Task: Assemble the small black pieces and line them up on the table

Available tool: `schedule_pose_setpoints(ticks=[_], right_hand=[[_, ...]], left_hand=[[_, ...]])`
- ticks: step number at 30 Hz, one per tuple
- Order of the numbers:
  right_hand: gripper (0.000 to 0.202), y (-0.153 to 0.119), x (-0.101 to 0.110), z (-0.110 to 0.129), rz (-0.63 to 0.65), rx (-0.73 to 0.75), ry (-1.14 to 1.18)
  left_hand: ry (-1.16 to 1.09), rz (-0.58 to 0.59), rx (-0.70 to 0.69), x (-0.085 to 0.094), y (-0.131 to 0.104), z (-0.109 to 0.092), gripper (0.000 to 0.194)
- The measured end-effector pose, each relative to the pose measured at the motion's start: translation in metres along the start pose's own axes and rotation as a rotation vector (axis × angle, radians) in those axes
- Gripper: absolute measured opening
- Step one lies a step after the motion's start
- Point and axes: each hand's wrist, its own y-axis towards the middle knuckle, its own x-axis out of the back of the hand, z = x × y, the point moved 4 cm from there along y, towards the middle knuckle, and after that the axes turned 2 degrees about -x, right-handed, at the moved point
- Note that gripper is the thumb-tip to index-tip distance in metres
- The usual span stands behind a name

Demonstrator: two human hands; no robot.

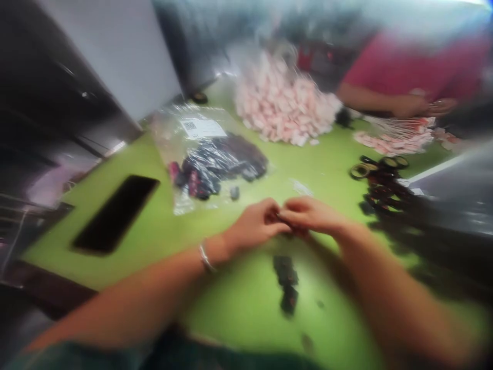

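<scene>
My left hand (259, 222) and my right hand (310, 215) meet above the green table (231, 288), fingertips together. The fingers of both are closed around something small and dark, mostly hidden and too blurred to name. Just below them on the table lie several small black pieces (285, 280). Beyond my left hand is a clear plastic bag (210, 154) with dark parts inside and a white label. A small grey piece (234, 192) rests at the bag's near edge. Some thin white strips (300, 187) lie behind my right hand.
A black phone-like slab (115, 215) lies at the left. A big heap of pale pink pieces (287, 105) stands at the back. Rolls of dark tape (379, 169) and black parts (389, 198) are at the right. Across the table, a person in a pink top (416, 67) handles pink pieces.
</scene>
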Motion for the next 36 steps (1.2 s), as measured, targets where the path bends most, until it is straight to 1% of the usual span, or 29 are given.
schedule_pose_setpoints(ticks=[2,3,4,5,6,7,8,10,11,12,13,14,16,17,18,20,22,24,25,28,30,31,34,36], right_hand=[[0.034,0.001,-0.002,-0.003,0.020,-0.023,-0.086],[0.032,0.001,-0.005,-0.004,0.044,-0.037,-0.134],[0.030,0.001,-0.008,-0.005,0.080,-0.046,-0.188],[0.028,0.000,-0.013,-0.005,0.129,-0.046,-0.243],[0.026,-0.002,-0.018,-0.005,0.184,-0.037,-0.293],[0.024,-0.004,-0.023,-0.003,0.240,-0.021,-0.335],[0.023,-0.006,-0.026,-0.001,0.289,0.000,-0.362],[0.021,-0.012,-0.027,0.002,0.343,0.015,-0.372],[0.022,-0.014,-0.023,0.003,0.331,0.009,-0.361],[0.022,-0.015,-0.016,0.004,0.278,0.000,-0.349],[0.022,-0.015,-0.006,0.004,0.182,-0.006,-0.346],[0.020,-0.013,0.007,0.004,0.029,0.003,-0.370],[0.015,-0.008,0.031,0.003,-0.340,0.069,-0.499],[0.015,-0.005,0.038,0.001,-0.489,0.096,-0.580],[0.017,-0.001,0.041,-0.002,-0.576,0.108,-0.657],[0.019,0.010,0.039,-0.009,-0.621,0.117,-0.781],[0.020,0.018,0.032,-0.013,-0.600,0.130,-0.857],[0.020,0.021,0.025,-0.013,-0.580,0.149,-0.900],[0.020,0.020,0.023,-0.011,-0.569,0.158,-0.918],[0.020,0.018,0.017,-0.007,-0.543,0.166,-1.001],[0.020,0.018,0.015,-0.005,-0.541,0.147,-1.071],[0.021,0.018,0.014,-0.005,-0.544,0.132,-1.104],[0.021,0.020,0.012,-0.007,-0.540,0.095,-1.158],[0.020,0.021,0.010,-0.005,-0.563,0.124,-1.110]], left_hand=[[0.337,-0.009,-0.081,0.014,0.001,-0.008,0.027],[0.528,-0.067,-0.109,0.025,0.002,-0.013,0.028],[0.700,-0.190,-0.115,0.039,0.003,-0.018,0.031],[0.840,-0.276,-0.094,0.051,0.004,-0.020,0.033],[0.942,-0.342,-0.039,0.063,0.005,-0.020,0.034],[1.009,-0.355,0.037,0.071,0.007,-0.018,0.036],[1.051,-0.340,0.085,0.078,0.008,-0.014,0.036],[1.065,-0.277,0.116,0.084,0.011,-0.006,0.027],[1.047,-0.246,0.103,0.085,0.013,-0.003,0.021],[1.018,-0.224,0.085,0.087,0.014,-0.001,0.016],[0.982,-0.223,0.068,0.088,0.014,0.001,0.013],[0.941,-0.236,0.054,0.089,0.015,0.001,0.014],[0.815,-0.262,0.031,0.089,0.016,-0.001,0.023],[0.720,-0.264,0.025,0.088,0.016,-0.003,0.027],[0.600,-0.254,0.026,0.086,0.017,-0.005,0.029],[0.298,-0.205,0.057,0.077,0.017,-0.007,0.028],[-0.008,-0.139,0.131,0.066,0.017,-0.008,0.029],[-0.239,-0.094,0.224,0.055,0.016,-0.008,0.034],[-0.321,-0.095,0.272,0.051,0.016,-0.007,0.035],[-0.466,-0.167,0.405,0.045,0.015,0.000,0.035],[-0.538,-0.203,0.443,0.042,0.015,0.006,0.032],[-0.580,-0.204,0.437,0.041,0.015,0.008,0.030],[-0.701,-0.146,0.394,0.036,0.014,0.011,0.029],[-0.751,-0.087,0.397,0.032,0.012,0.012,0.030]])
